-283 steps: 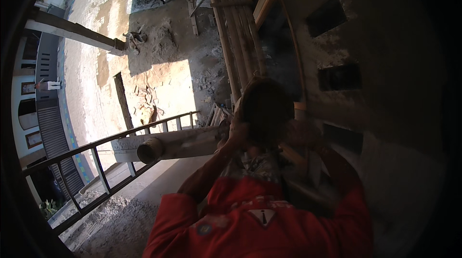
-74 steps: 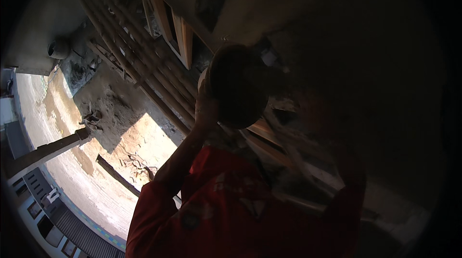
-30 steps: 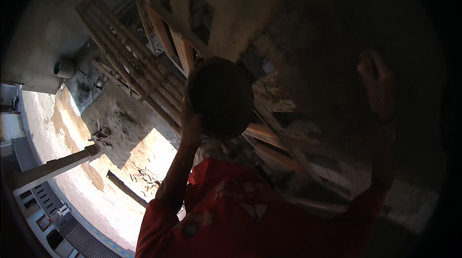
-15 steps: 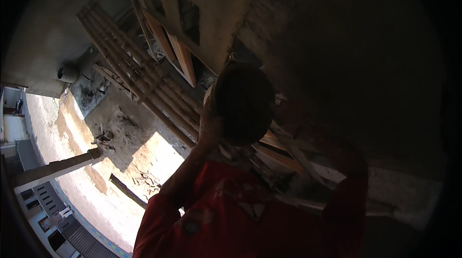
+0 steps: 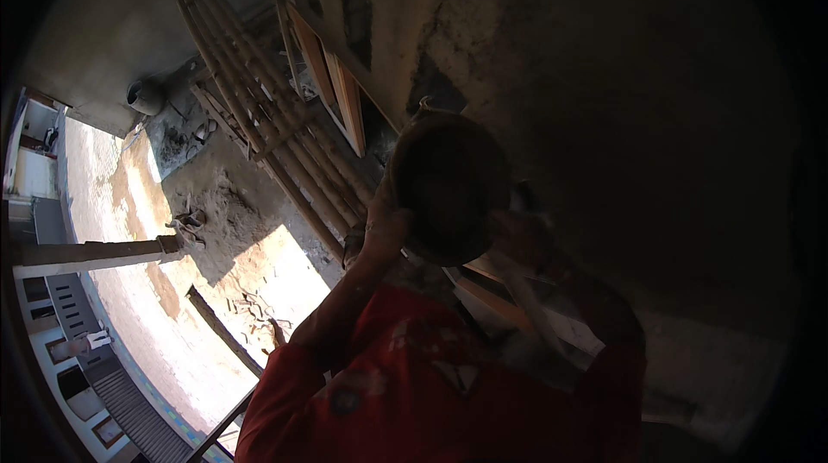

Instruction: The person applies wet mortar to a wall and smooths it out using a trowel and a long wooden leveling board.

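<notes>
I grip a dark round bucket (image 5: 451, 182) by its left side with my left hand (image 5: 385, 230); its shadowed interior hides what is inside. My right hand (image 5: 522, 234) is closed at the bucket's lower right, beside a small dark object I cannot make out. The dim, roughly plastered wall (image 5: 604, 118) fills the right of the view, behind and beyond the bucket. Red sleeves and clothing cover the bottom of the picture.
Bamboo poles (image 5: 280, 131) slant down the left, beside wooden frames (image 5: 345, 96). Below lie a barrel (image 5: 145, 97), sand (image 5: 220, 204) and scrap pieces (image 5: 250, 308). A concrete column (image 5: 103, 251) crosses the far left; a railing (image 5: 216, 428) is lower left. A person (image 5: 97, 339) stands far off.
My right hand was raised on the right a second ago and has come down to the bucket's right side. The bucket has shifted rightward in view, still held by my left hand.
</notes>
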{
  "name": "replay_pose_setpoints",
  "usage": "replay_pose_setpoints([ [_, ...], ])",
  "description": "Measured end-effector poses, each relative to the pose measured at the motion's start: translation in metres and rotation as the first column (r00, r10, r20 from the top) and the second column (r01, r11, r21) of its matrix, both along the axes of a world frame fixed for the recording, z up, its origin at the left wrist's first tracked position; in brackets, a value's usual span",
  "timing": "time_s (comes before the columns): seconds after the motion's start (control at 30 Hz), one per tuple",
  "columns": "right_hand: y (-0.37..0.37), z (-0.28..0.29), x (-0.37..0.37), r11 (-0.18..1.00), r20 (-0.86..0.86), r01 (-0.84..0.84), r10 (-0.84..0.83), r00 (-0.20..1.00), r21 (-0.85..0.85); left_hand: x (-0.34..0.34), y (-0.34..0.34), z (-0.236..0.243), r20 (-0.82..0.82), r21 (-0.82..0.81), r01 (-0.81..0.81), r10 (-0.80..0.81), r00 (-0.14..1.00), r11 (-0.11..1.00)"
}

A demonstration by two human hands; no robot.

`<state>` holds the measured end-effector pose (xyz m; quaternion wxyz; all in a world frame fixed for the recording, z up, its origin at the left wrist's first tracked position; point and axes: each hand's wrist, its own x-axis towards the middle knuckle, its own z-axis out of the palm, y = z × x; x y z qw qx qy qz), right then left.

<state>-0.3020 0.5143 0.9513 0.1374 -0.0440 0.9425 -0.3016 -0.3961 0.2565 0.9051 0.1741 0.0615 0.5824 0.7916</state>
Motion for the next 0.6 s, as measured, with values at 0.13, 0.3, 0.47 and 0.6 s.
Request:
replay_pose_setpoints([
  [0.13,0.012,0.025,-0.002,0.999,0.046,0.024,-0.022,0.999,-0.047,0.018,0.001,0.006,0.05,0.027,-0.089,0.088,0.995,0.996],
  [0.3,0.002,0.068,-0.021,0.998,-0.215,-0.026,0.038,0.976,0.059,0.018,-0.02,0.003,0.103,-0.03,-0.126,0.128,0.986,0.992],
  [0.47,-0.045,0.191,-0.044,0.99,0.159,0.024,-0.046,0.986,0.137,0.016,-0.048,0.008,0.221,-0.08,-0.103,0.118,0.968,0.991],
  [0.6,-0.057,0.202,-0.08,0.993,0.256,0.058,-0.03,0.966,-0.103,0.017,-0.086,-0.022,0.099,-0.026,-0.281,0.283,0.954,0.959],
])
